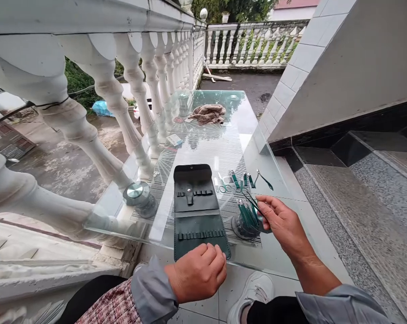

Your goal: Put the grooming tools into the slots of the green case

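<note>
Two hands low over a glass table [216, 144]. Left hand [199, 271] curled closed, fingers together, touching the near edge of the open case [196, 211]; nothing visible inside the fist. Right hand [284, 225] pinched on a thin tool [248, 198], right of the case, just above a bundle [247, 215] of green-handled pieces on the glass. Farther out: scissors [223, 186], nippers [264, 179], and well beyond, a cloth [208, 113].

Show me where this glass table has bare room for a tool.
Bare glass lies between the open case and the cloth at the far end. Right of the case is crowded: loose tools lie there, and the right hand holds green-handled tools. The left hand sits at its near edge.
</note>
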Available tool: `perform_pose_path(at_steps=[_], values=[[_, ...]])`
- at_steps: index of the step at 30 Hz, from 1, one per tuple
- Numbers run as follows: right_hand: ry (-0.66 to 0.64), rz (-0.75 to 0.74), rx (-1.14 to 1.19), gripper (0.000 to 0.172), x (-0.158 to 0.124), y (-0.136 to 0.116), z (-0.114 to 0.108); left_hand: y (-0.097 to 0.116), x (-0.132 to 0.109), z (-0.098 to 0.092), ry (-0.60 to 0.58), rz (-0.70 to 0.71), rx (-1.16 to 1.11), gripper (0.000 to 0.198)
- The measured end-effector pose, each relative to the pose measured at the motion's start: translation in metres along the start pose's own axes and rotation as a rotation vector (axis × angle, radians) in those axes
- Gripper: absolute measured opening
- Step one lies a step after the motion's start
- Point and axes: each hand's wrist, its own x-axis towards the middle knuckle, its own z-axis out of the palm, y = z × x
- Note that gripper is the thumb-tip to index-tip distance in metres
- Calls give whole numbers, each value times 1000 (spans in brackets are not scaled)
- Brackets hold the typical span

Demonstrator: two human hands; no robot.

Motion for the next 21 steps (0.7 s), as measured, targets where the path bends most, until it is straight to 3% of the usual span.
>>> perform_pose_path(at_steps=[6, 13, 21], values=[[-164, 153, 295, 51, -14, -10, 20, 2, 0, -2, 7, 13, 46, 25], [-311, 225, 374, 51, -25, -17, 44, 4, -4, 0, 27, 12, 65, 26], [-295, 185, 399, 47, -27, -28, 69, 8, -12, -3, 36, -20, 56, 29]])
